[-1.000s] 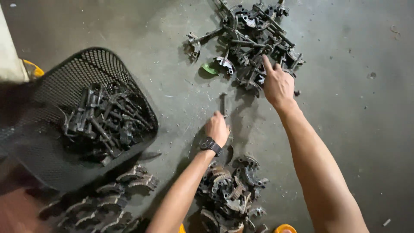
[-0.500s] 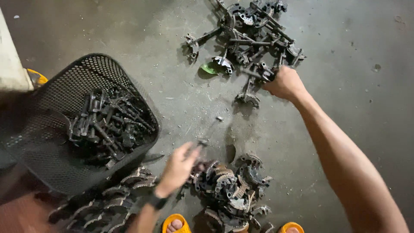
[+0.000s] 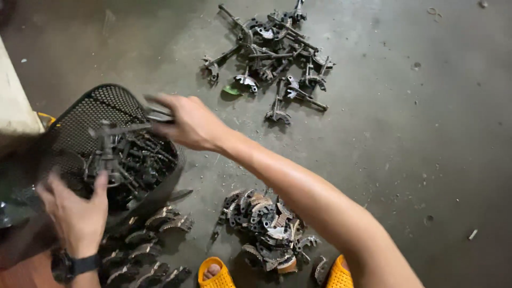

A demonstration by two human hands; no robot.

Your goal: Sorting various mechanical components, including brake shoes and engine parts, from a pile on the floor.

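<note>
Pinching a dark lever-like metal part (image 3: 154,113), right hand (image 3: 186,121) is reaching over the black mesh basket (image 3: 114,101); left hand (image 3: 74,213) is gripping the basket's near rim. Basket is partly full already. Beyond it, a sizeable unsorted pile (image 3: 274,53) is waiting; curved shoe pieces (image 3: 266,229) are lying beside it.

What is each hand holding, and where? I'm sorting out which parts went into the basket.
The right hand pinches a thin metal part by one end over the mesh basket. The left hand grips the basket's near rim.
</note>
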